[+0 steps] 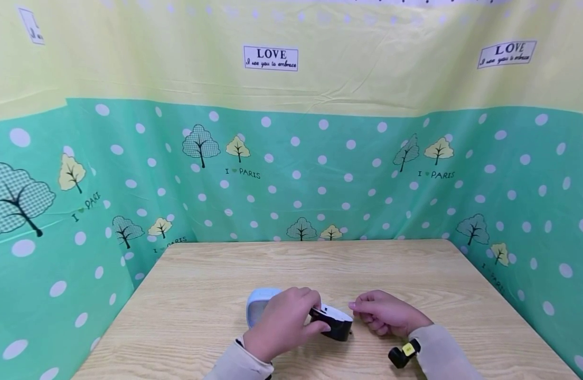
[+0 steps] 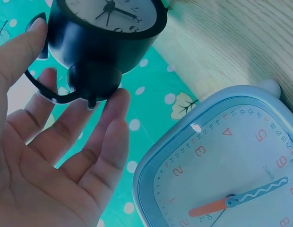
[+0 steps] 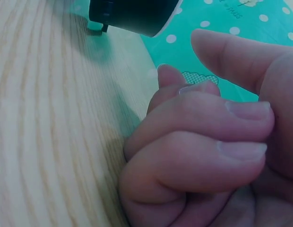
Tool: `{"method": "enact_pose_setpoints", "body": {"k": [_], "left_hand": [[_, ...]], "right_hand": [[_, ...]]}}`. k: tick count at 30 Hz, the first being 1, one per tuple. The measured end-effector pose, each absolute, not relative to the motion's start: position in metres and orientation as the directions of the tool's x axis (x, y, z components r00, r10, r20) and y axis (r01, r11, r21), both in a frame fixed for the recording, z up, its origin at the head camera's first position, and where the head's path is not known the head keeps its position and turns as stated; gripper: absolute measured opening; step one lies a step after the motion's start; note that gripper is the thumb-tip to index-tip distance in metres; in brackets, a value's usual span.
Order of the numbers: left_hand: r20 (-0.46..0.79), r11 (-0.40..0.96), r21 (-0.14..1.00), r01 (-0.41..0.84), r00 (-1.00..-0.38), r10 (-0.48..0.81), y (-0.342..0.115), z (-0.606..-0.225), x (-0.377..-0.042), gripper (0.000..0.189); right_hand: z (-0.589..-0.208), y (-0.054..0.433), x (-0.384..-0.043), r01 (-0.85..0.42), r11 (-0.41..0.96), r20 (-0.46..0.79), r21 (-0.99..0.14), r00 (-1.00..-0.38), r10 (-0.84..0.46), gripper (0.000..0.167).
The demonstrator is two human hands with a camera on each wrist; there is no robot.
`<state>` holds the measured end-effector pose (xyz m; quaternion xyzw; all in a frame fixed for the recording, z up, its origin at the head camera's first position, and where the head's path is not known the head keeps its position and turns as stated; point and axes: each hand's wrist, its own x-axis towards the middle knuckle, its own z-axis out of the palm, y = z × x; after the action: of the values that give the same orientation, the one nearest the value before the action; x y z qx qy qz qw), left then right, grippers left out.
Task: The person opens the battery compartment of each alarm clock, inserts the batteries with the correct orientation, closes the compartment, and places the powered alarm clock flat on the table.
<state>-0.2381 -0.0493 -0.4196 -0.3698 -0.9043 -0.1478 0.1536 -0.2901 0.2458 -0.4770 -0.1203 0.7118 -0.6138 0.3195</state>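
Observation:
My left hand (image 1: 284,323) grips a small black alarm clock (image 1: 338,326) with a bell and a wire handle, its thumb and fingers at the bell-and-handle end. The black clock is tilted, and one white side with a small dark part shows in the head view. In the left wrist view, the dial of the black clock (image 2: 108,45) is partly cut off by the top edge. My right hand (image 1: 386,312) is just right of the clock, apart from it. Its fingers (image 3: 198,118) are curled with nothing visible in them, and its thumb extends toward the clock.
A light blue clock (image 2: 222,156) with rounded corners stands on the wooden table (image 1: 215,274), partly hidden behind my left hand. A black strap device with a yellow label (image 1: 408,349) sits at my right wrist. A green and yellow patterned curtain (image 1: 291,158) surrounds the table.

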Motion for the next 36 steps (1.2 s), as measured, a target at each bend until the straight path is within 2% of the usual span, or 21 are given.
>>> {"method": "enact_pose_setpoints", "body": {"k": [5, 16, 36], "left_hand": [[0.394, 0.703, 0.185, 0.687, -0.707, 0.587, -0.0488, -0.4204, -0.2392, 0.032], [0.503, 0.701, 0.157, 0.696, -0.667, 0.550, -0.0464, -0.4226, -0.2414, 0.025], [0.588, 0.730, 0.180, 0.659, -0.667, 0.457, -0.0424, -0.4247, -0.2399, 0.024]], "right_hand": [[-0.4750, 0.2452, -0.2892, 0.224, 0.217, -0.309, -0.950, -0.761, -0.570, 0.032], [-0.4762, 0.2441, -0.2885, 0.207, 0.207, -0.290, -0.956, -0.771, -0.567, 0.032], [-0.4804, 0.2462, -0.2911, 0.212, 0.223, -0.303, -0.951, -0.773, -0.558, 0.032]]}}
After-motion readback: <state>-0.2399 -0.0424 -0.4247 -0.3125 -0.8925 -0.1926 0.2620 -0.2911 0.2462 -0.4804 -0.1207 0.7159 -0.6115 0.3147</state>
